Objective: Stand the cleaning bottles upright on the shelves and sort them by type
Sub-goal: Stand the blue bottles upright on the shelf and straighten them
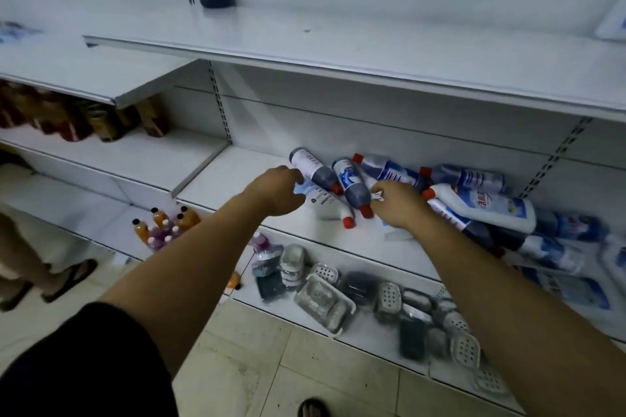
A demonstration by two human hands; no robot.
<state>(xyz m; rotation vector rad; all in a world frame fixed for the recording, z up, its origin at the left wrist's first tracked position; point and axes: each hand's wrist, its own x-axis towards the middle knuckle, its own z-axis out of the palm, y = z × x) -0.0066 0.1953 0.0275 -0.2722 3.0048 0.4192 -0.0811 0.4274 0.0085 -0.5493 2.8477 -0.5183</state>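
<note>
**A shop aisle with retail shelving**

This is a shop. White metal gondola shelves (338,54) run across the view in tiers, hung on slotted upright rails (220,101) of the kind used for store displays. Goods sit in multiples: a heap of red-capped cleaning bottles (467,193) at 3 o'clock, wrapped soap dishes (389,298) in a row at 5 o'clock, small orange and pink bottles (162,223) at 8 o'clock, and dark red packs (67,118) at 9 o'clock. A tiled floor (271,366) lies below, and a second person's sandalled foot (67,278) stands at 8 o'clock.
</note>
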